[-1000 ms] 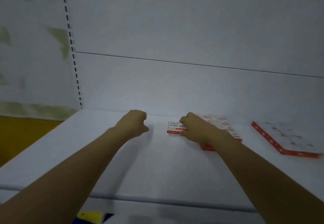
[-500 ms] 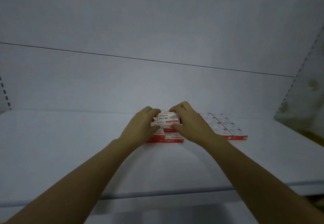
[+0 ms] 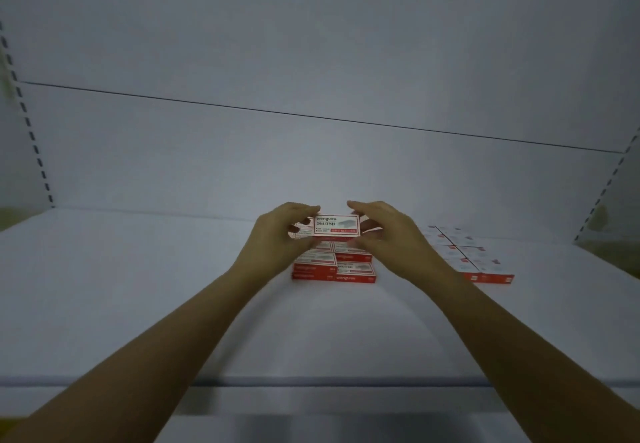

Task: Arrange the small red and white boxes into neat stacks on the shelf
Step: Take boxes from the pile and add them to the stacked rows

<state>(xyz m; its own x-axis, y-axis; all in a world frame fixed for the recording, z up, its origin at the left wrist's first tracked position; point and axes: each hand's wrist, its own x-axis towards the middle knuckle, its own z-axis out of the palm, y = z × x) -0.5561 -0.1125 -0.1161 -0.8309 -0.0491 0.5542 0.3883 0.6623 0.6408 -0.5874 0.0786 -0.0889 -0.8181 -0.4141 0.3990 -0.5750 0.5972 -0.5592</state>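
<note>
A small red and white box (image 3: 336, 225) with dark print is held tilted toward me, just above a stack of like boxes (image 3: 334, 266) on the white shelf (image 3: 173, 304). My left hand (image 3: 280, 241) pinches its left end, with another box partly hidden behind the fingers. My right hand (image 3: 388, 238) curls round its right end. The stack's front shows two boxes side by side, red edges toward me; its back is hidden by my hands.
A flat layer of several red and white boxes (image 3: 474, 259) lies on the shelf to the right of the stack. The shelf's front edge (image 3: 311, 382) runs across below my forearms. Slotted uprights stand at the far left (image 3: 31, 130) and right (image 3: 609, 179).
My left hand came over from the bare shelf to join the right. Both hands now hold one box, lifted and tilted over the stack. The view shifted right, then slightly back.
</note>
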